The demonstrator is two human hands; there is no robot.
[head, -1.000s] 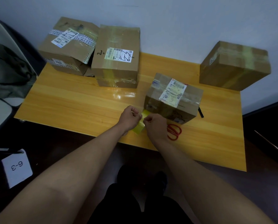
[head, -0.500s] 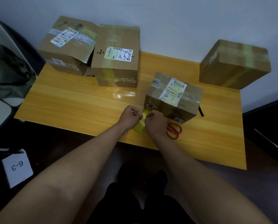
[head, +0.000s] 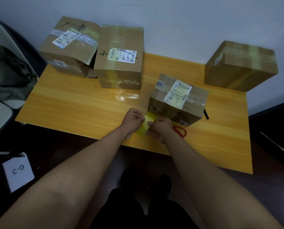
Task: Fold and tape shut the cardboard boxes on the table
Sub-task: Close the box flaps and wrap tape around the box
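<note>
A small cardboard box (head: 179, 103) with white labels on top sits near the table's front, right of centre. Just in front of its left corner, a roll of yellowish tape (head: 146, 123) is held between both hands. My left hand (head: 133, 120) grips the roll's left side with fingers curled. My right hand (head: 161, 128) pinches the roll's right side; whether it holds the tape's loose end is hidden. Three other boxes stand further back: one at the far left (head: 72, 47), one beside it (head: 119, 58), one at the right (head: 240, 65).
Red-handled scissors (head: 181, 131) lie on the wooden table (head: 72, 104) just right of my right hand, partly under the small box's front edge. A black item (head: 206, 114) lies by that box's right side. A chair with clothing (head: 5, 76) stands left.
Both hands stay at the tape roll beside the small box. My right hand has shifted slightly on the roll; the boxes have not moved.
</note>
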